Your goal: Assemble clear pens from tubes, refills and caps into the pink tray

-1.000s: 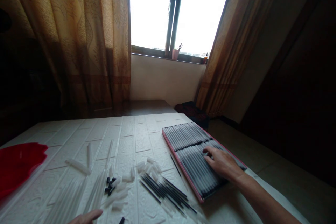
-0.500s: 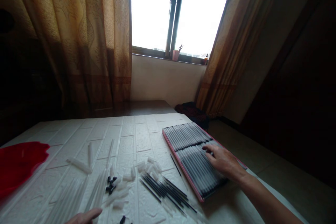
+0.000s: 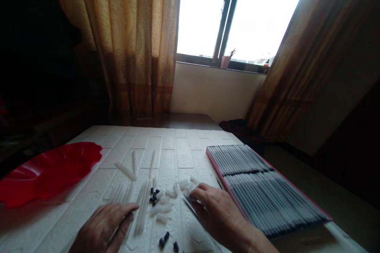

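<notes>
My right hand [image 3: 218, 215] lies palm down over the bundle of thin black refills [image 3: 188, 199], fingertips curled onto them; whether it grips any is hidden. My left hand [image 3: 105, 225] rests on the white brick-pattern table [image 3: 175, 146], fingers stretched toward the clear pen tubes [image 3: 142, 205]. Small black tips [image 3: 154, 197] and translucent caps [image 3: 175, 189] lie between the two hands. A pink-edged tray [image 3: 261, 193] packed with rows of finished pens sits to the right of my right hand.
A red scalloped plastic dish [image 3: 47, 172] sits at the table's left edge. More black tips [image 3: 166, 240] lie near the front edge. Curtains [image 3: 133, 39] and a bright window [image 3: 237, 12] stand behind; the floor drops away to the right.
My right hand left the pen tray and moved left onto the black refills. My left hand came further into view beside the clear tubes. The camera swung left.
</notes>
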`<state>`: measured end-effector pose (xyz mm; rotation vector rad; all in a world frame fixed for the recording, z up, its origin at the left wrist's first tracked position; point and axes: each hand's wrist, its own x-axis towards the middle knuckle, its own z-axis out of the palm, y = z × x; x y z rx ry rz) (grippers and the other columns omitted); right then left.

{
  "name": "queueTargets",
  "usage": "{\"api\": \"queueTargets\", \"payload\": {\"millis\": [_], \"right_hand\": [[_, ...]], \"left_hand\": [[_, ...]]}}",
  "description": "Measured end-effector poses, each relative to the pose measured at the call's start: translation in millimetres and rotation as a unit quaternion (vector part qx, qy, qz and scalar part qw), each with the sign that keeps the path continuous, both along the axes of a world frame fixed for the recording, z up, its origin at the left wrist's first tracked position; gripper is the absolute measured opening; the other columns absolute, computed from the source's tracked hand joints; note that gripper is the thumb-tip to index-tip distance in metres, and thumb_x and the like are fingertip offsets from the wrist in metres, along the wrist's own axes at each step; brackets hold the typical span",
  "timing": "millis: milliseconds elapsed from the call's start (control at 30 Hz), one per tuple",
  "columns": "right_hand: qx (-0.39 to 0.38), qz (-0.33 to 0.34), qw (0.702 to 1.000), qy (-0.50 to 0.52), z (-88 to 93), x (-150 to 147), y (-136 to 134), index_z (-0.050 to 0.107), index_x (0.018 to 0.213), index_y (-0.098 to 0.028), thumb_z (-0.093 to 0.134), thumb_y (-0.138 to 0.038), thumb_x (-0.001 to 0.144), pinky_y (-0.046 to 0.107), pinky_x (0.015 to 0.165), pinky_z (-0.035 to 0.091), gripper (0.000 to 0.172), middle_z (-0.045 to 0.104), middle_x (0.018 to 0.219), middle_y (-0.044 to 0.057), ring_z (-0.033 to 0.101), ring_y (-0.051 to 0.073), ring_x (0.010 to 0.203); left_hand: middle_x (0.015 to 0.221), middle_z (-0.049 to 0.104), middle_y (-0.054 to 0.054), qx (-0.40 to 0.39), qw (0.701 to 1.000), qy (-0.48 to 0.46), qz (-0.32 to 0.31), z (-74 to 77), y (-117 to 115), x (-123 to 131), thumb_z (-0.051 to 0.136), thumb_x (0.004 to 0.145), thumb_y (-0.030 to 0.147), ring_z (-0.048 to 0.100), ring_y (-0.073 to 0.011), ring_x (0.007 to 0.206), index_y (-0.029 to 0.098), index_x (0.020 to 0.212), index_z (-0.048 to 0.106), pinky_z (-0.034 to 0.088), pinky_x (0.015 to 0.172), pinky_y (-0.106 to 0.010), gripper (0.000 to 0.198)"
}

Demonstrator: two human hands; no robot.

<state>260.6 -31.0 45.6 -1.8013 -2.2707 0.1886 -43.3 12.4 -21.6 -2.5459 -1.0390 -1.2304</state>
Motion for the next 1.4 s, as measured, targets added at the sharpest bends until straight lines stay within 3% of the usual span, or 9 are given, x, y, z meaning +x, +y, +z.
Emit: {"api": "queueTargets", "payload": {"millis": [167, 267, 400, 633, 800, 1033, 1133, 1267, 1400], "right_hand": [[-0.019, 0.031, 0.999, -0.015, -12.8, -37, 14, 0.068, 0.086, -0.021, 0.057, -0.017, 0.089, 0.025, 0.065, 0.040, 0.012, 0.072, 0.091, 0.003, 0.068, 0.019, 0.081], [-0.024, 0.050, 0.998, -0.011, -18.7, -51, 18, 0.069, 0.090, -0.022, 0.056, -0.017, 0.090, 0.025, 0.065, 0.040, 0.014, 0.072, 0.094, 0.004, 0.069, 0.020, 0.081], [-0.003, 0.071, 0.997, 0.004, -31.9, -60, 21, 0.068, 0.090, -0.023, 0.056, -0.015, 0.088, 0.024, 0.063, 0.039, 0.015, 0.072, 0.092, 0.003, 0.070, 0.019, 0.079], [0.067, 0.074, 0.993, 0.067, -53.6, -40, 21, 0.066, 0.095, -0.025, 0.048, -0.016, 0.095, 0.024, 0.065, 0.046, 0.020, 0.071, 0.089, 0.003, 0.070, 0.018, 0.077], [0.097, 0.060, 0.989, 0.098, -54.1, -20, 21, 0.066, 0.096, -0.026, 0.042, -0.021, 0.098, 0.025, 0.067, 0.050, 0.024, 0.072, 0.088, 0.004, 0.071, 0.019, 0.078], [0.085, 0.023, 0.989, 0.120, -47.5, -7, 19, 0.067, 0.099, -0.025, 0.042, -0.026, 0.097, 0.028, 0.068, 0.052, 0.025, 0.075, 0.088, 0.005, 0.073, 0.022, 0.079], [0.098, -0.015, 0.985, 0.144, -43.7, 9, 21, 0.069, 0.100, -0.025, 0.043, -0.033, 0.096, 0.030, 0.073, 0.053, 0.028, 0.077, 0.095, 0.007, 0.073, 0.024, 0.086], [0.126, -0.092, 0.974, 0.167, -42.2, 34, 24, 0.072, 0.096, -0.026, 0.046, -0.038, 0.093, 0.031, 0.073, 0.053, 0.029, 0.078, 0.094, 0.008, 0.073, 0.026, 0.083], [0.105, -0.092, 0.975, 0.175, -37.5, 37, 21, 0.073, 0.093, -0.025, 0.045, -0.037, 0.093, 0.031, 0.068, 0.050, 0.030, 0.078, 0.090, 0.007, 0.072, 0.024, 0.077]], "left_hand": [[0.087, 0.078, 0.001, 0.039, 0.997, 0.005, 0.061, 22.1, 7, -5, 0.048, 0.101, 0.038, 0.075, -0.0181, 0.077, 0.027, 0.104, 0.067, 0.058, 0.073, -0.026, 0.023], [0.092, 0.077, -0.001, 0.002, 0.997, 0.040, 0.069, 16.3, 8, -9, 0.051, 0.097, 0.034, 0.074, -0.0216, 0.084, 0.027, 0.102, 0.068, 0.057, 0.076, -0.032, 0.019], [0.114, 0.073, -0.004, -0.072, 0.990, 0.098, 0.075, -1.1, -1, -5, 0.066, 0.086, 0.033, 0.065, -0.0271, 0.108, 0.028, 0.096, 0.068, 0.050, 0.094, -0.041, 0.012], [0.125, 0.071, -0.008, 0.000, 0.982, 0.158, 0.099, -10.1, -9, 5, 0.074, 0.076, 0.036, 0.061, -0.0329, 0.118, 0.025, 0.093, 0.065, 0.043, 0.101, -0.048, 0.022], [0.121, 0.073, -0.007, -0.100, 0.976, 0.171, 0.087, -2.2, -13, 5, 0.074, 0.075, 0.026, 0.064, -0.0363, 0.116, 0.025, 0.083, 0.066, 0.045, 0.099, -0.056, 0.012], [0.123, 0.071, -0.004, -0.172, 0.973, 0.132, 0.084, -16.9, -13, 2, 0.068, 0.077, 0.021, 0.058, -0.0330, 0.123, 0.027, 0.082, 0.064, 0.035, 0.108, -0.060, 0.009], [0.119, 0.073, -0.004, -0.165, 0.976, 0.111, 0.092, -11.1, -11, 1, 0.065, 0.079, 0.018, 0.061, -0.0310, 0.119, 0.027, 0.082, 0.064, 0.037, 0.108, -0.058, 0.009], [0.110, 0.075, -0.004, -0.172, 0.983, -0.003, 0.070, 11.1, -9, 3, 0.057, 0.088, 0.029, 0.070, -0.0264, 0.104, 0.028, 0.089, 0.065, 0.055, 0.092, -0.042, 0.008], [0.077, 0.073, 0.002, -0.349, 0.924, -0.154, -0.016, 24.0, -12, 12, 0.053, 0.095, 0.046, 0.072, -0.0175, 0.066, 0.028, 0.097, 0.066, 0.059, 0.057, -0.024, 0.023]]}}
